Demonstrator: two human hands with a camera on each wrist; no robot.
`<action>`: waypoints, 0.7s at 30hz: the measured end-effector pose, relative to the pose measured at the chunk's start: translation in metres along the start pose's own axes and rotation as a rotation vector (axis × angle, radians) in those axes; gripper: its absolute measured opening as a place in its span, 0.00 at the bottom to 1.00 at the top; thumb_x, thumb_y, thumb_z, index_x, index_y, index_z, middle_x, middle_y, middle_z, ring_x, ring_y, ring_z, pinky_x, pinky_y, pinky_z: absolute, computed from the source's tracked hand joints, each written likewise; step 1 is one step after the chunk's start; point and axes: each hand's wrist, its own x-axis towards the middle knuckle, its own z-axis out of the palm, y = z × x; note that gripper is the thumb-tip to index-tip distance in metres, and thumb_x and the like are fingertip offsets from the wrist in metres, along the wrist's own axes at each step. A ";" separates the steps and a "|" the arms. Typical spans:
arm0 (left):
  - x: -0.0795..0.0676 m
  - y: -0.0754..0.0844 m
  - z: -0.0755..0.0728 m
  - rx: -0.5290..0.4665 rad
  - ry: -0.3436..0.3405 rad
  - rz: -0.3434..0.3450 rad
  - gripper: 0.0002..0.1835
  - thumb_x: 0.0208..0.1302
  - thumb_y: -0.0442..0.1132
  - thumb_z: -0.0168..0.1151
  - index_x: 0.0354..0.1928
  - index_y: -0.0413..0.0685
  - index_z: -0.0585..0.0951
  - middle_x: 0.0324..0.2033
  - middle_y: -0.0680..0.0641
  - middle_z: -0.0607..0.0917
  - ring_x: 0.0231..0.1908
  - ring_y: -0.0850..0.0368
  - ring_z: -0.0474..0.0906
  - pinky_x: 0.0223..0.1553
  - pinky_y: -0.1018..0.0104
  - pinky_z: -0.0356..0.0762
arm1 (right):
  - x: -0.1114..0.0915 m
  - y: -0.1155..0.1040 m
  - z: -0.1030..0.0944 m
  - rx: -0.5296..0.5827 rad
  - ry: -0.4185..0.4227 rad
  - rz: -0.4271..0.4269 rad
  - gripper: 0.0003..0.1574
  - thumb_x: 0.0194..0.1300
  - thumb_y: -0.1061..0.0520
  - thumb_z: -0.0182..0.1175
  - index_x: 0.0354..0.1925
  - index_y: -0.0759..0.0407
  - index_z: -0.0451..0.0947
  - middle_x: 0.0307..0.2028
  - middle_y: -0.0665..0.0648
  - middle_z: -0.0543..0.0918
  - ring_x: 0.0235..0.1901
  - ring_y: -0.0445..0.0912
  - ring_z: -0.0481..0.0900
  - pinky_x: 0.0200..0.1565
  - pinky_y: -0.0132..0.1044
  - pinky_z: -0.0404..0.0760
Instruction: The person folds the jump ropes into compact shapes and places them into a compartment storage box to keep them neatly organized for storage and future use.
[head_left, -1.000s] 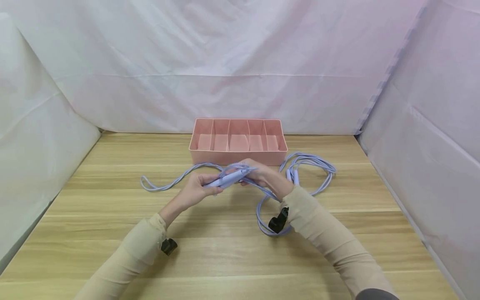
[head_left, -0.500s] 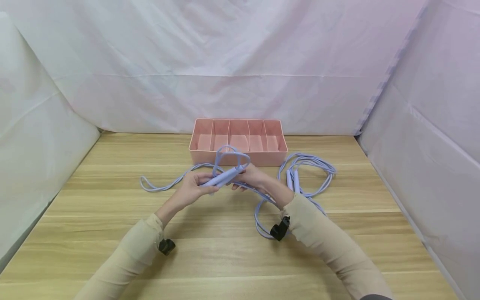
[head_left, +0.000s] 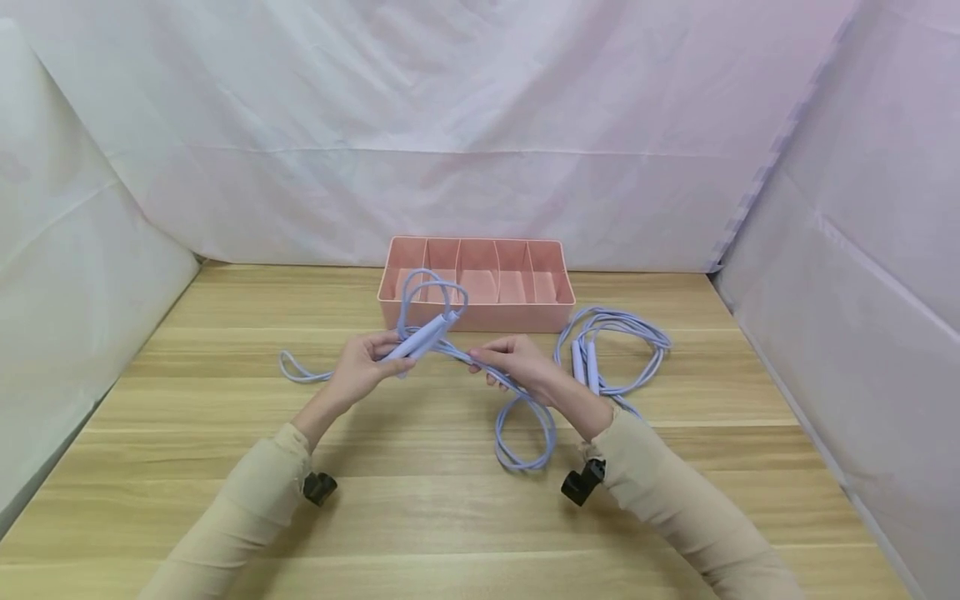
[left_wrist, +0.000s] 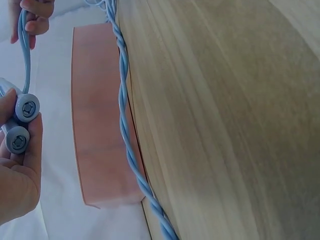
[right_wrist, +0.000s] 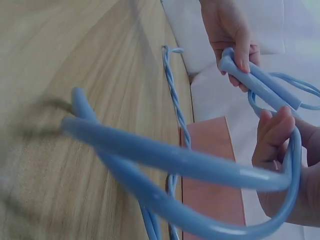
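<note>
My left hand (head_left: 358,367) grips the two pale blue handles (head_left: 423,335) of a jump rope side by side, thumb across them. In the left wrist view their round ends (left_wrist: 27,107) face the camera. A short loop of cord (head_left: 437,275) arches from the handles in front of the pink box. My right hand (head_left: 525,364) pinches the doubled cord (head_left: 453,350) to the right of the handles. From that hand a cord loop (head_left: 501,450) hangs down, large and near in the right wrist view. Both hands are raised above the table.
A pink box (head_left: 480,317) with several compartments stands at the table's back. Right of it lies another coiled blue jump rope (head_left: 637,321), its two handles (head_left: 592,367) together. A twisted blue cord (head_left: 303,377) lies on the wooden table (head_left: 420,517) to the left. White sheets surround the table.
My left hand has moved left with the handles. My right hand has come away from beside the handles and slid along the cord, so the hands are farther apart.
</note>
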 end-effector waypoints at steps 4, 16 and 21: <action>0.001 0.002 -0.002 0.028 0.019 0.020 0.22 0.54 0.28 0.62 0.52 0.26 0.72 0.44 0.29 0.79 0.43 0.48 0.81 0.39 0.70 0.80 | -0.005 0.000 0.001 0.024 0.000 -0.007 0.21 0.64 0.53 0.56 0.48 0.68 0.76 0.28 0.51 0.84 0.19 0.36 0.73 0.20 0.26 0.68; 0.003 0.003 -0.016 0.090 0.084 0.001 0.24 0.54 0.31 0.63 0.53 0.29 0.72 0.45 0.33 0.80 0.47 0.41 0.78 0.47 0.62 0.77 | -0.020 0.002 -0.009 -0.004 0.014 -0.062 0.25 0.60 0.61 0.58 0.54 0.71 0.70 0.37 0.56 0.85 0.29 0.38 0.81 0.33 0.31 0.82; 0.004 0.007 -0.016 0.086 0.107 -0.012 0.23 0.54 0.32 0.64 0.52 0.29 0.73 0.45 0.33 0.79 0.47 0.42 0.78 0.48 0.62 0.77 | -0.023 0.003 -0.012 0.004 -0.001 -0.055 0.26 0.59 0.62 0.58 0.55 0.71 0.70 0.39 0.58 0.85 0.32 0.39 0.82 0.34 0.33 0.82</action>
